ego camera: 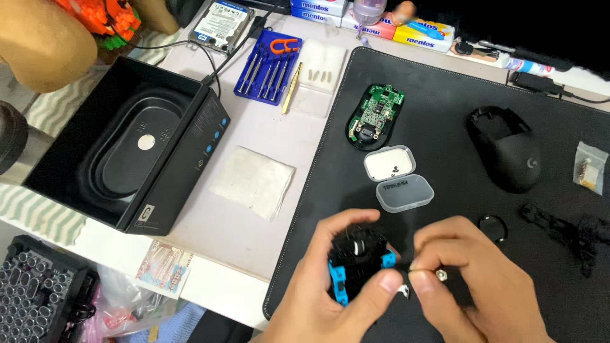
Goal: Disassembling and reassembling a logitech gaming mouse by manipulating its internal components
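Hands at work on a black and blue mouse part

Both hands meet at the lower middle of the black desk mat [445,82]. The left hand [330,286] is clamped around a black part with blue edges [356,263], fingers curled over its top and thumb pressed along its near side. The right hand [473,279] is closed next to it, thumb and forefinger pinched together on a tiny silver piece [440,274], too small to make out, held just beside the part.

Just beyond the hands an open clear plastic case [397,178] lies on the mat, its lid folded back. Farther up sits the base of a mouse with a green circuit board [376,114] showing. To the right rests a black mouse shell [508,149], and near the mat's right edge a small clear bag [589,166]. A small black ring [493,227] lies close to the right hand, with more black pieces [562,225] to its right.

Off the mat, on the pale table, are a white cloth [254,181], an open black box [124,143], a blue screwdriver set [267,67] with gold tweezers [291,89] beside it, and a hard drive [220,25] at the top.
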